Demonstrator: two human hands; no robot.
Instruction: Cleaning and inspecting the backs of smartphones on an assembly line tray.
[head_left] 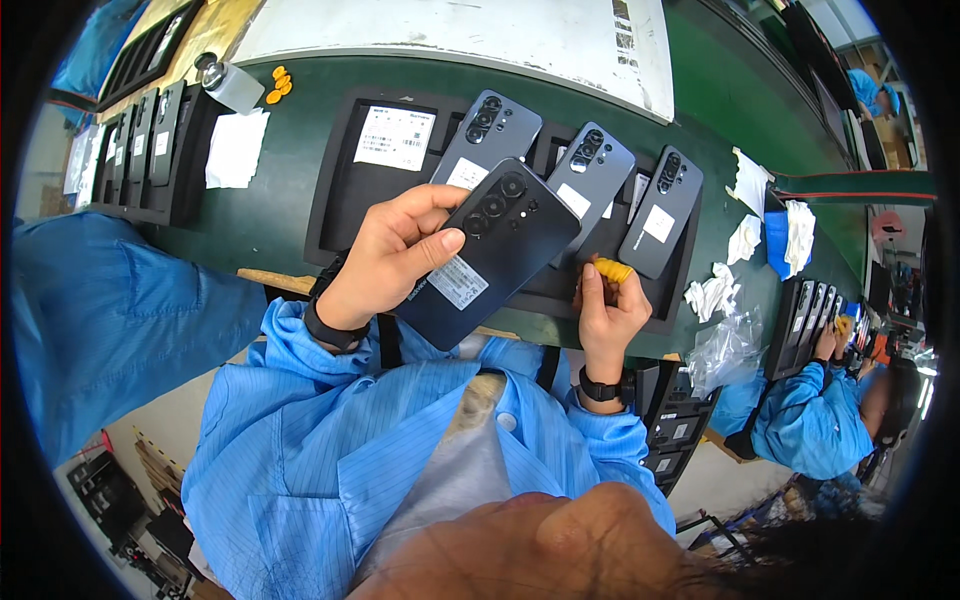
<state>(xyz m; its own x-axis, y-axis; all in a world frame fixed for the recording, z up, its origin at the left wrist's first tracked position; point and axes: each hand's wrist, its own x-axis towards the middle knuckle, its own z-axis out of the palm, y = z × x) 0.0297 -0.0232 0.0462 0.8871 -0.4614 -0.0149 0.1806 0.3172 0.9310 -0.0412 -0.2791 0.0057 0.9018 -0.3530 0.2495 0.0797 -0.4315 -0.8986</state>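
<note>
A dark smartphone (515, 255) is tilted in front of me, its back with the camera lenses and a white label facing up. My left hand (392, 250) grips it by the left edge, thumb on the back. To its right, my right hand (610, 318) is closed with curled fingers, apart from the phone; whatever it may hold is hidden. A yellow finger cot (612, 270) covers one of its fingertips. Behind both hands lies a black tray (340, 190) with more phones in it: a left one (508, 128), a middle one (600, 165) and a right one (668, 190), backs up.
Another black tray (185, 205) with upright phones stands at the left, near a clear bottle (235, 88) and orange finger cots (278, 85). Crumpled white papers (712, 293) and a plastic bag (727, 350) lie right. A co-worker in blue (815, 425) sits at far right.
</note>
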